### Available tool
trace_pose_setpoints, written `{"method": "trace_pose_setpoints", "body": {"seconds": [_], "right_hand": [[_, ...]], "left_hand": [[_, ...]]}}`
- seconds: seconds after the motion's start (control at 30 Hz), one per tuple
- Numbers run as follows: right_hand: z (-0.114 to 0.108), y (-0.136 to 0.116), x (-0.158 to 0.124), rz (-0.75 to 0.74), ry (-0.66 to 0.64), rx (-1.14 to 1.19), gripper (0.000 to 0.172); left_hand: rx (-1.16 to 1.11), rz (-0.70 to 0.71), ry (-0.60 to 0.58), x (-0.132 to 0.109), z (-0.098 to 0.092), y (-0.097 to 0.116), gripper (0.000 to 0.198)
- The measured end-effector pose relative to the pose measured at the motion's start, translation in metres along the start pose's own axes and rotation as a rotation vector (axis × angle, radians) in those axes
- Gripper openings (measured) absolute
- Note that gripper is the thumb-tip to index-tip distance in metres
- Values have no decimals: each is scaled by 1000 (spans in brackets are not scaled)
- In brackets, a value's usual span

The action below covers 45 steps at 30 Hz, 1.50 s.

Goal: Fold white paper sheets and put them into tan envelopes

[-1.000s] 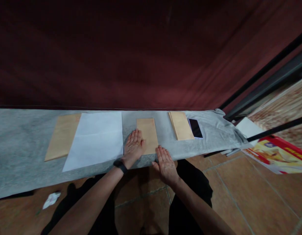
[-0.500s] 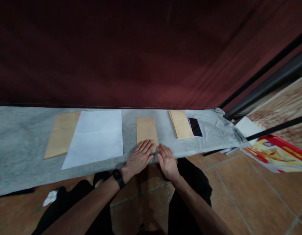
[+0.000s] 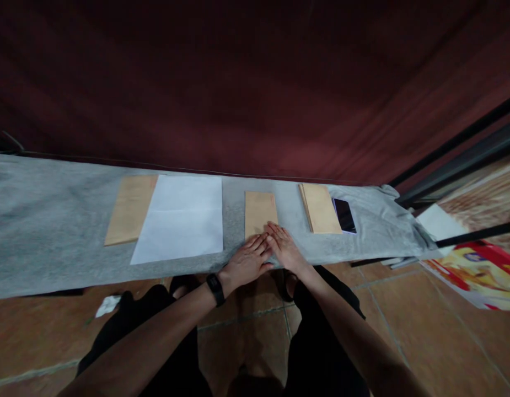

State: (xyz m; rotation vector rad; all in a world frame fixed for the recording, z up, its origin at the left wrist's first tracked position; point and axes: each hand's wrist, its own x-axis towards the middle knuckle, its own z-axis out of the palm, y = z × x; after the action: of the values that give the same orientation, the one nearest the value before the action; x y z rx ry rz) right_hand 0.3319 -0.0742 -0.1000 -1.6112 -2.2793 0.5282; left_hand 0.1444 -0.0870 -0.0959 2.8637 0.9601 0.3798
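A brown envelope (image 3: 259, 212) lies on the grey cloth in front of me, its lower end covered by my hands. My left hand (image 3: 247, 261) rests flat on that lower end, fingers stretched out. Beside it, my right hand (image 3: 284, 245) lies with extended fingers over the envelope's lower right part, its fingertips touching the left hand's fingers. White paper (image 3: 186, 218) with a faint crease lies to the left, overlapping more brown envelopes (image 3: 129, 209). To the right is a small stack of brown envelopes (image 3: 320, 208).
A phone (image 3: 344, 215) lies against the right stack on the cloth-covered table (image 3: 382, 220). Dark red fabric (image 3: 255, 110) hangs behind. Black bars and a red-and-yellow box (image 3: 482, 270) are at the right; crumpled white tissue (image 3: 108, 305) lies on the floor.
My right hand has moved up and left onto the envelope, now meeting my left hand. The view has shifted, so the table items appear farther right.
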Motion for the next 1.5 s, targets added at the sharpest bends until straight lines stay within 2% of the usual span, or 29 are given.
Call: {"method": "trace_pose_setpoints", "body": {"seconds": [0.13,0.33,0.47,0.57,0.7,0.9,1.13,1.3,1.4,1.5], "right_hand": [[0,6,35,38,-6,-91,58],[6,11,84,83,112,-246,55],[7,11,102,130,163,-281,57],[9,9,102,151,178,-278,57],[11,10,82,102,166,-261,57],[10,8,26,-20,114,-217,55],[23,-17,-42,-51,205,-247,56],[31,-27,-76,-74,247,-284,58],[26,-29,-85,-51,260,-236,54],[19,-30,-82,92,325,-146,45]], "left_hand": [[-34,19,-18,0,-1,-1,54],[-38,32,20,-4,1,-1,60],[-26,35,17,-5,2,-1,64],[-30,35,11,-6,1,-1,66],[-55,29,11,-7,-1,-1,61],[-46,4,10,-11,3,-1,60],[-18,7,90,-19,10,-7,64],[23,0,140,-27,14,-10,71],[83,-36,152,-30,13,-12,54],[126,-94,131,-28,5,-15,38]]}}
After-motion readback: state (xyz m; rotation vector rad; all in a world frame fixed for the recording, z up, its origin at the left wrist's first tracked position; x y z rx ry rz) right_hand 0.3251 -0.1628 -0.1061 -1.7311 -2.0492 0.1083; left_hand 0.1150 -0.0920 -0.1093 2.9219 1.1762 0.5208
